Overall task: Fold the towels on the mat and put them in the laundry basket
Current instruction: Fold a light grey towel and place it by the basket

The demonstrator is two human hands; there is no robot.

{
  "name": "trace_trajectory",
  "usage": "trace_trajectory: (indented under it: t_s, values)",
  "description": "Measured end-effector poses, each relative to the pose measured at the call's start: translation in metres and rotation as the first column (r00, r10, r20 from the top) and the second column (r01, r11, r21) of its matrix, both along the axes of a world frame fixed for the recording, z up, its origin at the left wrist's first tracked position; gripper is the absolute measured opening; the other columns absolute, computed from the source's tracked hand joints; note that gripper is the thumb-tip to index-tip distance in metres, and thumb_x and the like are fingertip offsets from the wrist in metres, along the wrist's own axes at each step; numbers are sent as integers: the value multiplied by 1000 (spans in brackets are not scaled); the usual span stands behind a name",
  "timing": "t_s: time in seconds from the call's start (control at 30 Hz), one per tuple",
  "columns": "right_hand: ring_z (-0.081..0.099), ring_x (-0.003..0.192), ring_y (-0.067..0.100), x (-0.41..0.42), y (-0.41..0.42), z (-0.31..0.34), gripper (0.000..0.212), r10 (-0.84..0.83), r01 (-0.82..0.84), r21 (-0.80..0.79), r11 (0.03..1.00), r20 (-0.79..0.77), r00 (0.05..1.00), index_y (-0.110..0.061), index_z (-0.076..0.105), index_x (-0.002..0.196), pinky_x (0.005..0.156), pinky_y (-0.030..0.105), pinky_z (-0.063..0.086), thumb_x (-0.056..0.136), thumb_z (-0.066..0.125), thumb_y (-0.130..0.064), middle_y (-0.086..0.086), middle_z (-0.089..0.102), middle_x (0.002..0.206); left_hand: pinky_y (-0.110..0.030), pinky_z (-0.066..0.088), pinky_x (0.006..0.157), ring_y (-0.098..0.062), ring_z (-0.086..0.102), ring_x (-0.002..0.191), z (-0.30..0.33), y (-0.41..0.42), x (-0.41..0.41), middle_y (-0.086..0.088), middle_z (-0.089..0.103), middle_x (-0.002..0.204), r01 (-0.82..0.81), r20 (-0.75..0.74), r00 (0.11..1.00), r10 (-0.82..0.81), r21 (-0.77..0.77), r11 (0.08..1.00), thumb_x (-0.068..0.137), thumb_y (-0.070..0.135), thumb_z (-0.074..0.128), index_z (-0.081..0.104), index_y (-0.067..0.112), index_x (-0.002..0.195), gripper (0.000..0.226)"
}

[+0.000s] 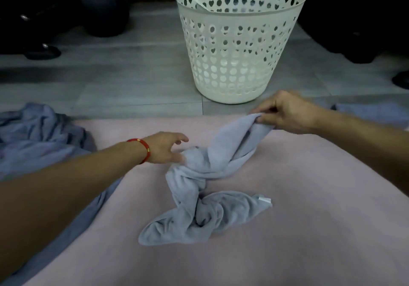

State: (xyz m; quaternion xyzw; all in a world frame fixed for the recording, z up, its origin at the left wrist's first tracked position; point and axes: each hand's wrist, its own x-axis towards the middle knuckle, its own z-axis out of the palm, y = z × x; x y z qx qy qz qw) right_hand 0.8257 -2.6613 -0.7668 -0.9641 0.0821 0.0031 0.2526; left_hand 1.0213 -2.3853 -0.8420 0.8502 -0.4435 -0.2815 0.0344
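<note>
Towel (205, 199): crumpled, unfolded, on mat (309, 197) before laundry basket (239, 42). One corner is pinched by right hand (287, 113); left hand (166, 148), spread, touches it. Folding judged barely begun; more towels (39, 135) left of basket.

Bare forearms, no sleeves; red bracelet (141, 148) with gold beads on left wrist.

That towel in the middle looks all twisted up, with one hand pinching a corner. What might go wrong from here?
1. The towel is twisted into a rope; if the right hand keeps pulling its corner, the twist may tighten rather than open.
2. The left hand is open beside the bunch, not gripping, so the whole towel may drag across the pink mat.
3. The basket stands just beyond the right hand; a big shake might knock it.
</note>
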Motion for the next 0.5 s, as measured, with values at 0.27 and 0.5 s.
trace_trajectory:
  t_s: [0.27, 0.5]
  values:
    - [63, 106, 16, -64, 4, -94, 36, 290, -393, -295, 871, -337, 896, -31, 71, 123, 88, 23, 42, 94, 64, -11, -9, 71, 118, -39, 50, 93, -30, 61, 110, -78, -9, -38, -8, 66, 120, -88, -45, 995, 85, -64, 994, 89, 27, 71, 56, 22, 133, 46]
    - [63, 97, 18, -98, -35, -119, 23, -97, -204, -683, 702, -375, 922, -32, 67, 110, 72, 30, 39, 90, 69, -22, -6, 66, 103, -44, 49, 83, -25, 52, 95, -59, -2, -46, -1, 69, 94, 132, 260, 963, -73, -216, 967, 80, 51, 58, 72, 25, 110, 42]
